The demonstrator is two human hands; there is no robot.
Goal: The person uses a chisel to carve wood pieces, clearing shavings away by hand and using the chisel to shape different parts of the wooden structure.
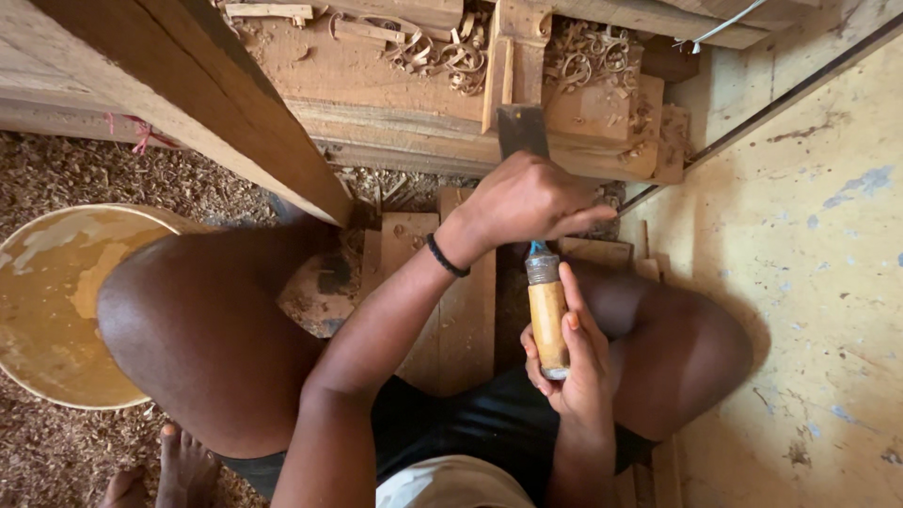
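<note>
Risk of a slip: chisel [539,235] driven toward the plank [564,113], left hand [527,202] wrapped over the dark flat blade close to the edge, right hand [569,362] clasped round the smooth, rounded wooden handle. Glancing off hard grain, likely a cut. Curled shavings [588,56] heaped above, coarse sawdust [66,169] on the floor.

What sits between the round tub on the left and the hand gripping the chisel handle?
In the head view, a bent bare leg and the left forearm lie between the tub and the right hand on the chisel.
</note>
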